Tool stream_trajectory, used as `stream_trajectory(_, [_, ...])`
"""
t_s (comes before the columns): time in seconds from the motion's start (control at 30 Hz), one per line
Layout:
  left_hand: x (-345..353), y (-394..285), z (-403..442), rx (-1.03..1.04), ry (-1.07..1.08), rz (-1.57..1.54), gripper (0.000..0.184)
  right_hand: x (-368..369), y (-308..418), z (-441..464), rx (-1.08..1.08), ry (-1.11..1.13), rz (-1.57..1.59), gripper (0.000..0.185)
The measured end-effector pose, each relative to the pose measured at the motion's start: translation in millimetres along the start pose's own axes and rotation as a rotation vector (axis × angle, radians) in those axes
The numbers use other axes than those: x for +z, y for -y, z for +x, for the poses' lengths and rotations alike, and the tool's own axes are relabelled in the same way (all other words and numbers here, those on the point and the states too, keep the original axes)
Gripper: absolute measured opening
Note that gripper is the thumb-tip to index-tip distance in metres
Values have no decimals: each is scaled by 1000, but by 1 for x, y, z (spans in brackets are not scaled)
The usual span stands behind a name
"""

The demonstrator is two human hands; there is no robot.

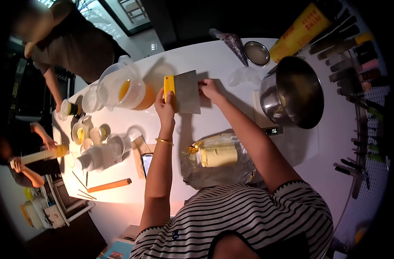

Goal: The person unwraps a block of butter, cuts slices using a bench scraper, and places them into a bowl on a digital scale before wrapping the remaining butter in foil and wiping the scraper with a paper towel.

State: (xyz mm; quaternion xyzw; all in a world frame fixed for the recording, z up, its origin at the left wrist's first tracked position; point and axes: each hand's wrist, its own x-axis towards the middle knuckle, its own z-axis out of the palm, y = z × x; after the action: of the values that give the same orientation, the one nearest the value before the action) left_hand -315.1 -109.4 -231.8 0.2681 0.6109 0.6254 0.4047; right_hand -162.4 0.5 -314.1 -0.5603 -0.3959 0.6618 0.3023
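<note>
My left hand (165, 105) grips the yellow handle of a bench scraper (187, 93) with a wide flat metal blade. The blade is held up over the white table. At the blade's far edge, the fingers of my right hand (210, 89) are closed and appear to pinch its side. Closer to my body, a block of butter (219, 156) lies on its opened foil wrapper (197, 175). To the right, a large steel mixing bowl (272, 101) stands by a kitchen scale (273, 131) with a lit display.
Pitchers (108, 88) with orange liquid, small cups and a phone (147, 164) occupy the left side. A piping bag (233, 45), a round tin (256, 54) and a yellow roll (298, 32) sit at the back. Two other people stand at the left. Tools hang on the right wall.
</note>
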Motion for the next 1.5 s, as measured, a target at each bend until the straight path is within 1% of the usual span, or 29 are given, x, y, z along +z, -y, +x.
stream_trajectory(0.1, [11,45,33,-19,9,88,37,-22,1,19,-543,-134,-530,16])
stream_trajectory(0.13, [12,51,37,-45,28,89,37,-25,0,27,-412,-93,-511,16])
stream_trajectory(0.2, [24,56,47,102,-51,669,41,-20,0,29,-206,-150,-125,10])
stream_trajectory(0.23, [31,59,49,247,-85,718,42,-22,-13,38,-331,-246,-267,11])
stream_trajectory(0.27, [39,62,49,395,-118,749,44,-18,-31,39,-538,-510,-318,13])
stream_trajectory(0.3, [46,54,44,357,-112,815,43,-19,-1,-9,-408,-483,-388,13])
stream_trajectory(0.4, [42,62,51,403,-88,982,41,-31,0,-99,-582,-268,-303,19])
stream_trajectory(0.47, [28,61,51,478,3,1102,41,-52,0,-175,-518,-121,-174,22])
stream_trajectory(0.53, [5,62,42,616,-26,1014,38,-88,-10,-235,-540,-262,-353,22])
stream_trajectory(0.6, [-26,33,2,502,175,907,33,-127,-34,-278,-547,-463,-447,17])
stream_trajectory(0.63, [-41,22,-23,317,306,772,32,-149,-55,-299,-445,-512,-457,12])
stream_trajectory(0.67, [-58,25,-46,246,383,730,30,-172,-78,-320,-400,-568,-673,11])
stream_trajectory(0.7, [-76,40,-60,290,519,706,29,-187,-103,-337,-261,-624,-657,13])
stream_trajectory(0.73, [-69,12,-84,91,649,867,33,-194,-125,-354,-119,-677,-643,14])
stream_trajectory(0.77, [-72,18,-86,-108,768,847,40,-193,-140,-371,57,-650,-329,16])
stream_trajectory(0.8, [-73,45,-83,-253,787,566,41,-188,-153,-387,233,-614,-14,20])
stream_trajectory(0.87, [-35,24,-81,-334,881,595,46,-171,-175,-411,477,-474,447,29])
stream_trajectory(0.93, [-1,4,-85,-314,1154,612,53,-135,-166,-417,596,-212,634,26])
stream_trajectory(1.0, [13,-16,-94,-336,1249,666,54,-107,-169,-414,479,75,511,34])
stream_trajectory(1.03, [17,-19,-99,-364,1343,721,57,-92,-168,-409,473,68,518,34])
stream_trajectory(1.07, [13,-13,-104,-362,1356,729,57,-79,-164,-400,482,68,523,33])
stream_trajectory(1.13, [-13,0,-118,-604,1310,437,60,-67,-175,-390,497,72,547,32])
stream_trajectory(1.17, [-22,-7,-126,-531,1250,528,59,-64,-190,-380,419,-2,522,30])
stream_trajectory(1.2, [-33,5,-126,-694,1126,633,60,-61,-204,-372,342,-75,493,28])
stream_trajectory(1.23, [-37,13,-130,-695,1139,625,61,-55,-196,-371,246,-167,537,26])
stream_trajectory(1.27, [-37,20,-144,-652,1091,419,63,-56,-193,-370,244,-158,543,26])
stream_trajectory(1.33, [-38,53,-167,-621,1038,-32,66,-56,-187,-364,-72,-235,490,26])
stream_trajectory(1.4, [-34,62,-192,-512,852,-56,64,-61,-184,-354,-72,-285,405,26])
stream_trajectory(1.5, [-15,54,-218,-398,780,-133,61,-71,-172,-337,166,-315,970,41])
